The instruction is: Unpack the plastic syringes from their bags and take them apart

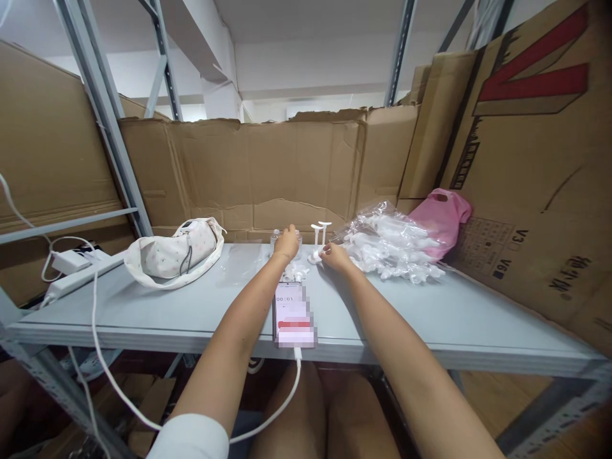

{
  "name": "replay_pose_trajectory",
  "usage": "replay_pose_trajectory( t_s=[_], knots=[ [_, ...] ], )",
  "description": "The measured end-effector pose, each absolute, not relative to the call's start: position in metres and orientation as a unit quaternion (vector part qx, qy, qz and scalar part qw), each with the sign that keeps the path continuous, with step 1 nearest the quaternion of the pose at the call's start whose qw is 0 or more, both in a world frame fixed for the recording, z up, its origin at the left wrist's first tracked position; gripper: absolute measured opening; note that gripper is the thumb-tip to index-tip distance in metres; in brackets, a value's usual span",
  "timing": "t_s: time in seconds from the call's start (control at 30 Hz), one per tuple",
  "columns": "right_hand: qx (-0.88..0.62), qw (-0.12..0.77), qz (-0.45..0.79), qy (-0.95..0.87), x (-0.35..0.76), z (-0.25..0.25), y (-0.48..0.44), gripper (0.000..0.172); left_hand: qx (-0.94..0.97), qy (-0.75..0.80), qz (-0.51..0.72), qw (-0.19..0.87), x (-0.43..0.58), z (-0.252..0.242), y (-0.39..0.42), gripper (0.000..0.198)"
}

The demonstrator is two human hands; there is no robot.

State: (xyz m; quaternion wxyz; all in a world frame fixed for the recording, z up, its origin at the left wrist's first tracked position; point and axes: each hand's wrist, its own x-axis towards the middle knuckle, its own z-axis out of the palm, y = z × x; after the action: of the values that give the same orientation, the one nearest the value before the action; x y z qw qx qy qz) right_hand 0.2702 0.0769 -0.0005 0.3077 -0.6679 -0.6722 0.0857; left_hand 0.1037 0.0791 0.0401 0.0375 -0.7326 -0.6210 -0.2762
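My left hand (287,243) reaches down at the back of the table, over clear ribbed plastic containers (274,240). Its fingers are curled downward, and what they hold, if anything, is hidden. Small white pieces (295,273) lie in clear plastic just in front of it. To the right, my right hand (336,256) is closed, its fingertips at a small white plastic piece (314,257) low over the table. Two slim white T-topped plastic parts (316,233) stand upright just behind that piece.
A clear bag of white parts (392,245) lies right of my right hand, before a pink bag (442,220). A phone (291,319) with a charging cable lies at the front edge. Leftward are a flat clear bag (240,264), a cloth bag (176,252) and a power strip (86,274). Cardboard (268,166) walls the back.
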Motion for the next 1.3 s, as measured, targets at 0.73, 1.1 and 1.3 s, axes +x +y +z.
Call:
replay_pose_trajectory(
  t_s=[0.73,1.1,1.3],
  knots=[
    [-0.607,0.153,0.062,-0.778,0.259,-0.008,0.085,0.04,-0.74,-0.58,-0.335,0.064,0.035,0.032,0.05,0.02],
    [-0.696,0.281,-0.139,-0.646,0.309,0.044,0.052,0.035,-0.75,-0.569,-0.336,0.032,0.025,0.029,0.045,0.021],
    [-0.815,0.399,-0.142,-0.396,0.382,0.077,0.035,0.072,-0.747,-0.563,-0.354,0.018,0.024,0.029,0.046,0.021]
  ],
)
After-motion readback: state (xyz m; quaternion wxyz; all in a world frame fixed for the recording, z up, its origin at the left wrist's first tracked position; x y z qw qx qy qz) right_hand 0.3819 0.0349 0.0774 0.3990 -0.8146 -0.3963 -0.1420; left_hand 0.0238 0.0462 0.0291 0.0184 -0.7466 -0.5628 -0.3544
